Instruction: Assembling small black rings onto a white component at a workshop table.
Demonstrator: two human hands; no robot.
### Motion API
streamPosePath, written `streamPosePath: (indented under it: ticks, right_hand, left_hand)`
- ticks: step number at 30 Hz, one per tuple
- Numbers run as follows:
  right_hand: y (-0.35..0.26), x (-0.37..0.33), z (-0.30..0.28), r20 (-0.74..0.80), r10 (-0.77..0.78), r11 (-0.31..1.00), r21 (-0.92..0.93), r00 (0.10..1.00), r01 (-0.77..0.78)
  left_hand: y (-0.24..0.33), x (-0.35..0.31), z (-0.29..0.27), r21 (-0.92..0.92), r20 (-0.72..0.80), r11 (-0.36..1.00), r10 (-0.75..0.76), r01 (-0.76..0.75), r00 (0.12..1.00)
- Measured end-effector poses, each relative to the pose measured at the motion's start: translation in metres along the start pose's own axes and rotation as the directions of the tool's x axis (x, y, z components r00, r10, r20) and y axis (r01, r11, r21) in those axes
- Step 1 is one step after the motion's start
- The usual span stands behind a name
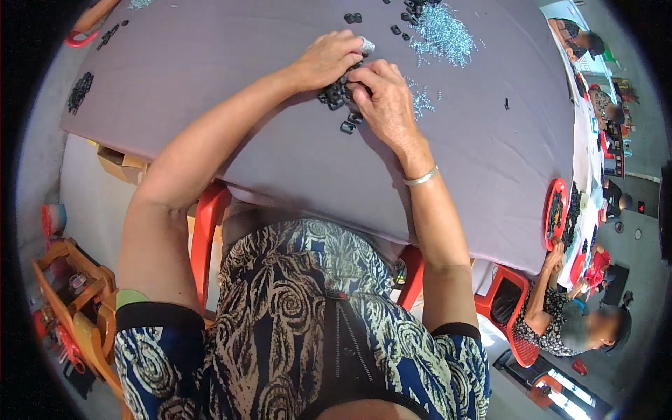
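My left hand reaches over the table with its fingers bent together. A silver-grey wrap covers one fingertip. Close beside it, my right hand has thumb and forefinger pinched towards the left fingers; what lies between them is too small and hidden to make out. Under and between both hands is a heap of small black parts, partly covered by the fingers. Two loose black ring-like pieces lie just nearer to me, by the right thumb. A bracelet circles my right wrist.
A grey cloth covers the table. Beyond my right hand lies a pile of small shiny metal pieces, with more black parts near it. Another black cluster sits far left. At right, a person sits by a red tray.
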State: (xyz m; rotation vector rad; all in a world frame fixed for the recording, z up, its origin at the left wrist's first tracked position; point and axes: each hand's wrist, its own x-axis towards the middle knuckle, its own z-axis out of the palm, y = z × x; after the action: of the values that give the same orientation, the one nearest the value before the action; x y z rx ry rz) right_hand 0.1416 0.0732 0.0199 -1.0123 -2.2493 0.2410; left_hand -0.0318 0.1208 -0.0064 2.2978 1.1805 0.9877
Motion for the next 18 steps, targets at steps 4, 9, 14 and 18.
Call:
streamPosePath:
  ticks: [4,9,14,18]
  right_hand:
    - [0.006,-0.004,-0.012,0.023,-0.010,0.999,0.043,1.000,0.009]
    - [0.001,-0.010,-0.022,-0.027,0.019,0.999,0.046,0.999,-0.018]
    - [-0.002,-0.018,-0.040,-0.022,0.284,0.929,0.254,0.959,-0.269]
    - [-0.012,-0.033,-0.045,0.086,0.299,0.912,0.268,0.950,-0.311]
  left_hand:
    - [0.021,-0.027,-0.007,0.041,0.010,0.998,0.040,-0.040,0.999]
    - [0.037,-0.050,-0.007,0.140,-0.093,0.990,0.013,0.000,0.996]
    - [0.034,-0.057,-0.023,-0.024,-0.108,0.982,-0.191,0.189,0.976]
    - [0.038,-0.075,-0.028,-0.201,-0.202,0.955,-0.259,0.219,0.944]
